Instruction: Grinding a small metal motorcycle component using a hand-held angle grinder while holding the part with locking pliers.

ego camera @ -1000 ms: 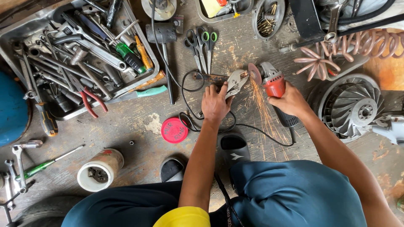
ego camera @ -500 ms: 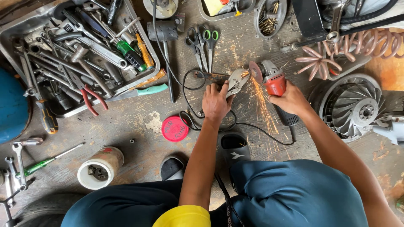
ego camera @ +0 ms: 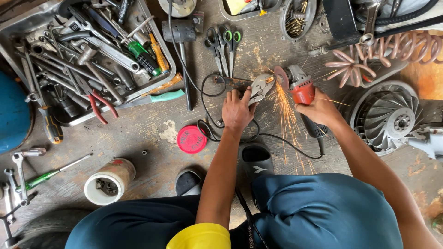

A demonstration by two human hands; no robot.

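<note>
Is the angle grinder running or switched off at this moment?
Running. Sparks spray from the angle grinder disc where it meets the metal piece, gripped in locking pliers by the left hand.

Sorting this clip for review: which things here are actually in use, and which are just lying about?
In use: left hand on locking pliers; right hand holding red angle grinder, sparks flying.

Lying about: tool tray, scissors, hammer, red lid, white cup, fan wheel.

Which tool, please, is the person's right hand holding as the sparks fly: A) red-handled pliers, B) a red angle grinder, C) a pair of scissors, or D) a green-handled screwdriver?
B: the right hand grips the red angle grinder, whose disc throws sparks by the locking pliers that the left hand steadies.
</note>
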